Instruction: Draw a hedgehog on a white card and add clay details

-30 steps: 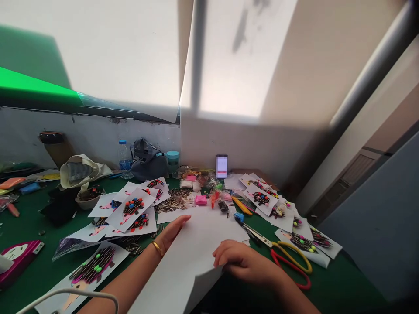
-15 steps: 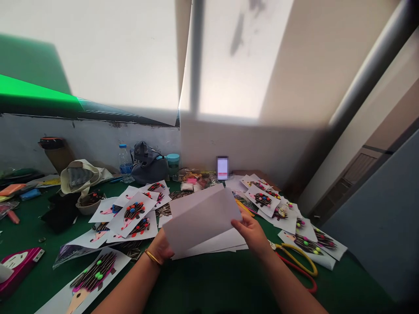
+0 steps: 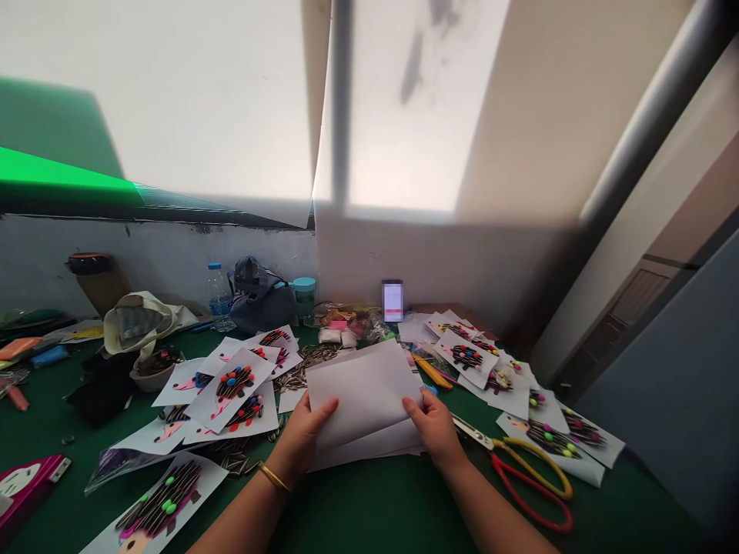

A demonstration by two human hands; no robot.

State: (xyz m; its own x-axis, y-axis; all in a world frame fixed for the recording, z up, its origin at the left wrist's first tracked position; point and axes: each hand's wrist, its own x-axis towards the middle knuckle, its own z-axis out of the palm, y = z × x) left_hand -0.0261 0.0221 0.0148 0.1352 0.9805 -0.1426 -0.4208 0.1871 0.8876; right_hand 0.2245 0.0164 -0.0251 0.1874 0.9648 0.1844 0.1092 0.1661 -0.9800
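Between my two hands is a blank white sheet of paper (image 3: 361, 392), held tilted over more white sheets (image 3: 375, 446) that lie on the green table. My left hand (image 3: 303, 431) grips its left edge with the thumb on top; a gold bangle circles that wrist. On the opposite edge, my right hand (image 3: 436, 427) pinches the paper, thumb above and fingers underneath. Scissors (image 3: 519, 469) with one yellow and one red handle lie just right of my right hand. Left of my left hand are cards with hedgehog pictures (image 3: 234, 385), made with striped seeds and coloured dots.
More hedgehog cards (image 3: 467, 355) overlap on the right. Loose striped seeds (image 3: 303, 365) lie behind the paper. At the back stand a phone (image 3: 393, 302), a water bottle (image 3: 219, 296), a grey-blue bag (image 3: 259, 300) and a teal-lidded jar (image 3: 305, 300). A magenta device (image 3: 35, 492) sits front left.
The sheet has come down and levelled out over the other sheets. My left hand moved from beneath its corner to the left edge, thumb now on top. The view shifted slightly.
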